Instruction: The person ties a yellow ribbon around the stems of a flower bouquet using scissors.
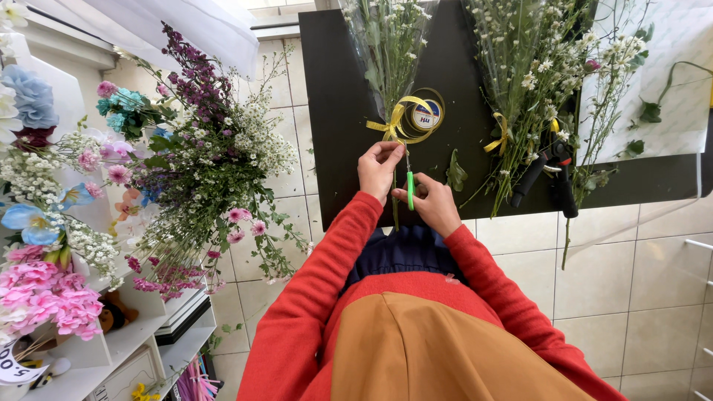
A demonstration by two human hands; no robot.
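Here, at the near edge of a black table (334, 111), the left hand (379, 167) pinches the stems of a wrapped bunch of small white flowers (390, 44) tied with yellow ribbon (394, 126). The right hand (434, 204) grips green-handled scissors (409, 189) just beside it. A ribbon spool (427, 115) lies near.
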